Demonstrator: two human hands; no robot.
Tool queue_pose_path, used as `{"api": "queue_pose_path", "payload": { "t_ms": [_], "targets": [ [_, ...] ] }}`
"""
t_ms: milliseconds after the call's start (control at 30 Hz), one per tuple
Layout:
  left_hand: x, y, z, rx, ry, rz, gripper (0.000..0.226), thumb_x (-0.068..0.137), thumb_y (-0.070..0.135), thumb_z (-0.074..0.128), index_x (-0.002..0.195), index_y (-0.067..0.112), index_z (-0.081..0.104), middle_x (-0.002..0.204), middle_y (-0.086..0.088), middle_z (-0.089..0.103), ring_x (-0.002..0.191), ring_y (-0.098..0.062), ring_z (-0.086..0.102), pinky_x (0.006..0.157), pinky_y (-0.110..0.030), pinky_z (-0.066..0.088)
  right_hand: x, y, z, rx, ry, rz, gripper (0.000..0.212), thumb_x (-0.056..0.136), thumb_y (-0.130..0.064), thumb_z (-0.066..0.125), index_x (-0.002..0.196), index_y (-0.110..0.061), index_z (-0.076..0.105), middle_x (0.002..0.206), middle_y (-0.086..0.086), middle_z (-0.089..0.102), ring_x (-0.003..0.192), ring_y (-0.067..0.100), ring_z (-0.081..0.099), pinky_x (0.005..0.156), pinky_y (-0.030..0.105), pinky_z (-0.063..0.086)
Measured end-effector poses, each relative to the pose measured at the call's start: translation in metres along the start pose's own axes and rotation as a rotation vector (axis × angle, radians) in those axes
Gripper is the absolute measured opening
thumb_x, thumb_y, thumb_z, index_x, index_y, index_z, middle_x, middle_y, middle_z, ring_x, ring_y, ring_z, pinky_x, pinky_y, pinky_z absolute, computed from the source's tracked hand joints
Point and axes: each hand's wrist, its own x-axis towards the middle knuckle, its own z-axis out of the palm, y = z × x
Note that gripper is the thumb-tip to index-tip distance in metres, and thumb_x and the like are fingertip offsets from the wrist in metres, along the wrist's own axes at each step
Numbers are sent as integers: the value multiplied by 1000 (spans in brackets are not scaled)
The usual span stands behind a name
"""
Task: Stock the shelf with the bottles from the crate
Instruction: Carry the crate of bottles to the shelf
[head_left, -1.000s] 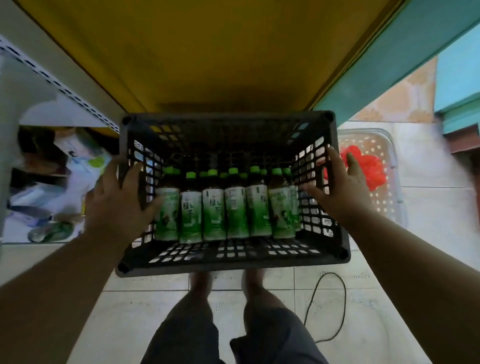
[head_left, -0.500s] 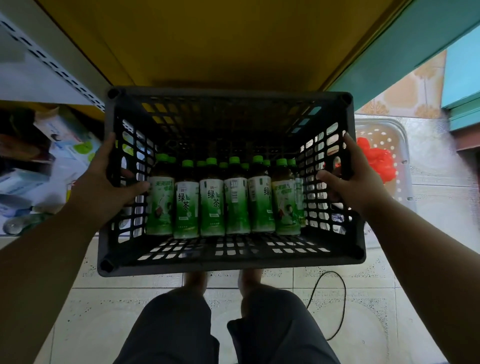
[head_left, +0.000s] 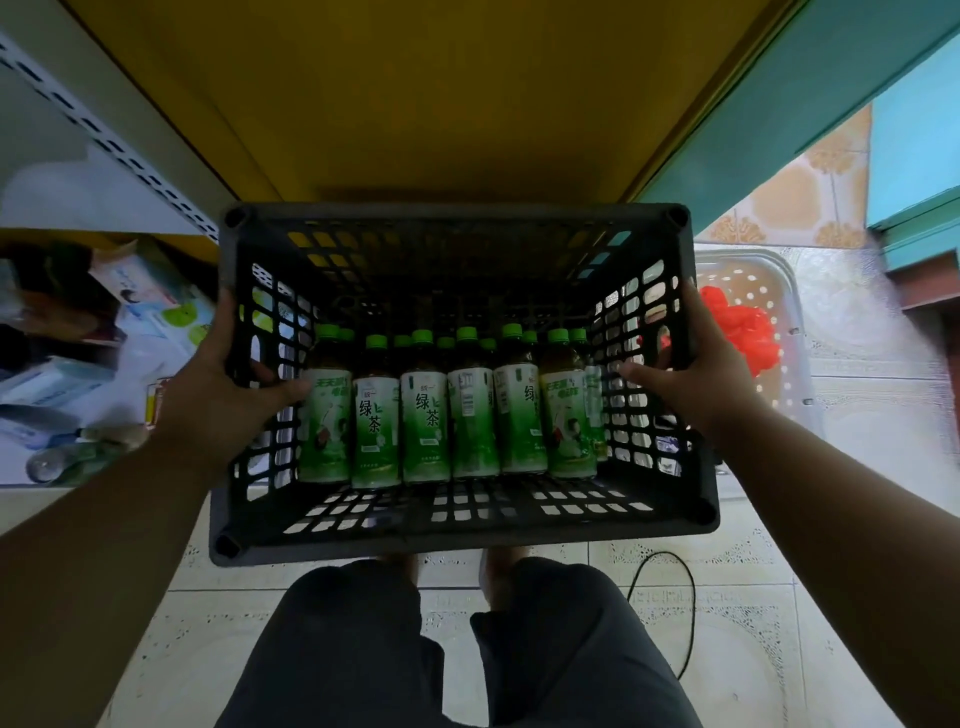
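A black slotted plastic crate is held up in front of me, above my legs. Several green-tea bottles with green caps stand in rows inside it, toward its far half. My left hand grips the crate's left wall, thumb hooked inside. My right hand grips the right wall the same way. The yellow shelf board stretches bare beyond the crate's far rim.
A white perforated shelf upright runs at the left, with boxes and packets piled below it. At the right a clear basket holds something red. A black cable lies on the tiled floor. A teal panel borders the shelf.
The crate has come up from near the floor and closer to me over the past second, with both hands keeping hold of its side walls. My knees have bent into view beneath it.
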Motion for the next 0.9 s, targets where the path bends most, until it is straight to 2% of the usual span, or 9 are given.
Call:
{"api": "queue_pose_path", "payload": {
  "t_ms": [100,200,300,367,433,500,633,767,900],
  "targets": [
    [-26,7,-12,-12,6,6,112,75,23,86,149,61,11,101,-9,67,90,-19,65,83,-32,53,-22,-12,-16,-1,-4,9,118,67,-29,92,150,-58,14,104,-24,64,91,1,65,93,42,56],
    [-55,29,-38,1,-15,9,113,74,27,86,147,65,9,110,-3,68,100,-21,66,94,-43,52,-47,-38,-44,-14,-8,14,115,67,-32,91,148,-61,15,95,-19,66,83,8,66,87,46,59],
    [-95,66,-70,-4,-21,11,113,74,28,86,146,66,8,102,-4,68,93,-20,65,89,-46,53,-81,-75,-78,-57,-11,-18,114,70,-31,90,151,-56,15,98,-18,66,82,6,67,81,35,59],
    [-129,88,-88,1,-18,-9,112,75,29,86,145,68,7,96,2,66,85,-10,61,80,-35,49,-104,-89,-99,-50,-17,-21,112,70,-29,90,152,-53,18,107,-12,68,84,6,67,77,25,57],
    [-161,107,-102,18,33,1,112,74,32,86,143,68,6,95,10,64,83,-4,56,77,-29,43,-123,-99,-117,-23,-13,-37,112,68,-28,91,151,-54,21,115,-3,70,91,10,69,82,33,60],
    [-189,118,-112,-2,55,-42,114,71,37,87,147,64,6,102,11,65,95,-13,59,82,-33,46,-136,-107,-135,-30,-50,-59,113,65,-31,92,149,-58,22,118,0,70,100,17,70,90,44,59],
    [-253,123,-114,-84,175,-140,110,65,46,87,143,70,13,120,12,66,112,-20,60,94,-42,49,-143,-128,-152,-102,-127,-181,116,64,-37,92,151,-57,19,116,-15,68,95,5,67,95,38,54],
    [-322,111,-109,-169,341,-238,110,59,51,87,140,73,16,96,14,70,97,-18,66,85,-43,52,-145,-156,-152,-203,-251,-286,120,60,-51,90,150,-60,11,131,-3,65,104,20,66,93,37,53],
    [-389,85,-114,-223,492,-369,109,66,40,89,143,68,17,87,4,70,84,-18,67,79,-48,58,-165,-193,-137,-253,-379,-383,124,58,-57,87,152,-57,7,120,-2,62,97,17,58,84,32,50]
  ]
}}
